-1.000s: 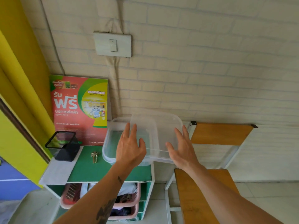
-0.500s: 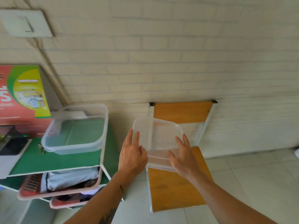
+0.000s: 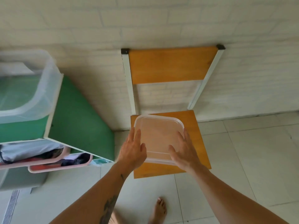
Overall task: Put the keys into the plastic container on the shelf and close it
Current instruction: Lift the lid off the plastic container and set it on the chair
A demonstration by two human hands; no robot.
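Both my hands hold the clear plastic lid (image 3: 157,138) flat just over the wooden chair seat (image 3: 199,143). My left hand (image 3: 132,149) grips its left edge and my right hand (image 3: 182,151) grips its right edge. The open clear plastic container (image 3: 40,94) stands on the green shelf top (image 3: 22,130) at the far left, partly cut off by the frame edge. The keys are out of view.
A wooden chair with a white frame (image 3: 129,88) stands against the brick wall. Below the shelf top, pink baskets (image 3: 63,167) hold cloth items. My bare foot (image 3: 159,209) is on the tiled floor in front of the chair.
The view swung right and down, away from the shelf. My hands carried the lid off the container and lowered it over the chair seat; the keys and black basket left view.
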